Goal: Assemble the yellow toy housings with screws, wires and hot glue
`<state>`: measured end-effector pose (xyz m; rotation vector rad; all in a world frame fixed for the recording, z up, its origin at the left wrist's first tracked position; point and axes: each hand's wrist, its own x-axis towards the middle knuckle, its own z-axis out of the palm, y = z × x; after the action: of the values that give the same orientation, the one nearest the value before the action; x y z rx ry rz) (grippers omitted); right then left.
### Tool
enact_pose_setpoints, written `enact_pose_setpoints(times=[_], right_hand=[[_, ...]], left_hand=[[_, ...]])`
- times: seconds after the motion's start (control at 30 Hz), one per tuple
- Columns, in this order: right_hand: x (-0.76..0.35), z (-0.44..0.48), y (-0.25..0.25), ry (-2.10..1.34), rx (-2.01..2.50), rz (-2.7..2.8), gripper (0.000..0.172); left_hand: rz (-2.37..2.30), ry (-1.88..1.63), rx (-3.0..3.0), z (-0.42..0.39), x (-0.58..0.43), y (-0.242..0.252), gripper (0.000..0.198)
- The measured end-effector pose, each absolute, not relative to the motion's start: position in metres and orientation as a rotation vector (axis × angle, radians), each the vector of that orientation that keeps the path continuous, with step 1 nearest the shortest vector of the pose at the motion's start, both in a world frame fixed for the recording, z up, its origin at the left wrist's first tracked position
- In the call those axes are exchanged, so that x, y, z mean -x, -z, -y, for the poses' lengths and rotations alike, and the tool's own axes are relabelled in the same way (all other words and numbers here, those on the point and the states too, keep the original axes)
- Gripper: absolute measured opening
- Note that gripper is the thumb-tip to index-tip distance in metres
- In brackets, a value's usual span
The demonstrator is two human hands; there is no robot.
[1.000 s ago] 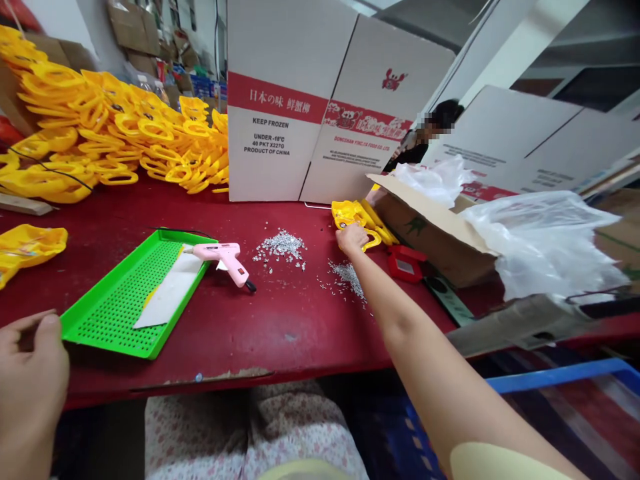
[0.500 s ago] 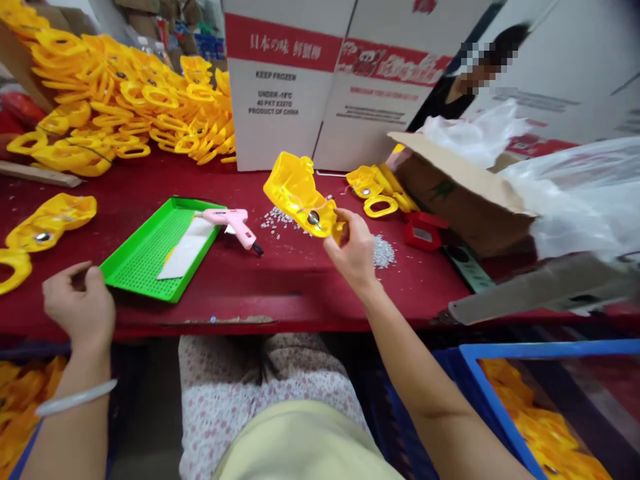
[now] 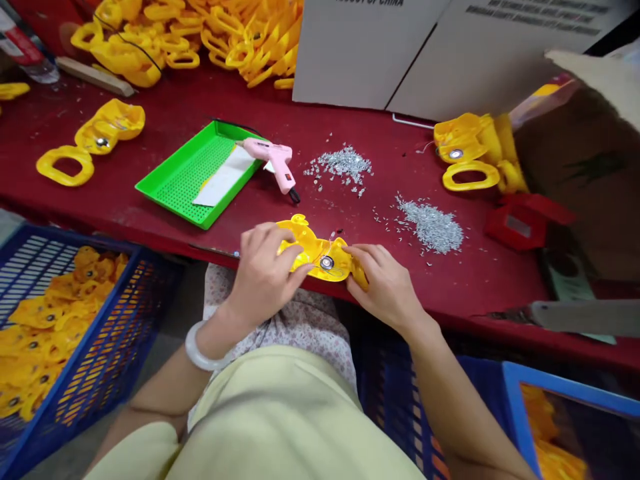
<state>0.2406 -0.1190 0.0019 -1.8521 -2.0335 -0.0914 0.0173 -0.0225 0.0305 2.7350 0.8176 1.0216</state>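
Observation:
Both hands hold a yellow moulded plastic piece (image 3: 313, 253) at the table's front edge, with a round metal eyelet (image 3: 327, 263) showing on its face. My left hand (image 3: 263, 280) grips its left end, and a white bangle (image 3: 200, 347) circles that wrist. My right hand (image 3: 385, 287) pinches the right end. Beyond the hands lie two heaps of silver rhinestones (image 3: 430, 225) (image 3: 343, 164), and a pink glue gun (image 3: 275, 160) rests further up the table, out of reach of my fingers.
The dark red table (image 3: 400, 143) holds a green perforated tray (image 3: 173, 190), more yellow pieces at both sides and a large yellow heap (image 3: 235, 40) at the back. A red plastic box (image 3: 523, 223) sits right. Blue crates (image 3: 65, 333) (image 3: 550, 413) of yellow pieces stand below the table edge.
The yellow piece has come down from the raised right hand to the table's front edge. My left hand has moved over and taken hold of it. The view has tilted further down.

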Motion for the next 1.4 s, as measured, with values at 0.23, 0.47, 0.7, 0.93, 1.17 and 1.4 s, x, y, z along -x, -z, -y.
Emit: enact_pose_setpoints(times=[0.23,0.47,0.7,0.93,1.17,1.4], right_hand=[[-0.24,0.128,-0.021,-0.014,1.709,2.005,0.036],[-0.237,0.111,-0.018,-0.06,1.644,2.026,0.015],[-0.228,0.1,-0.017,-0.107,1.571,1.873,0.02],[-0.217,0.095,-0.027,-0.18,1.344,1.763,0.015],[-0.205,0.095,-0.02,-0.265,1.296,1.4,0.023],[-0.199,0.098,-0.012,-0.127,1.332,1.479,0.024]], left_hand=[[-0.839,-0.757,-2.725,0.029,-0.046,-0.018,0.016],[-0.892,-1.038,-2.546,0.035,-0.047,-0.016,0.014],[-0.838,-0.994,-2.352,0.037,-0.051,-0.018,0.05],[-0.876,-0.737,-2.373,0.036,-0.057,-0.028,0.011],[-1.01,-0.888,-2.027,0.035,-0.053,-0.034,0.005],[-0.937,-0.907,-1.637,0.035,-0.053,-0.036,0.01]])
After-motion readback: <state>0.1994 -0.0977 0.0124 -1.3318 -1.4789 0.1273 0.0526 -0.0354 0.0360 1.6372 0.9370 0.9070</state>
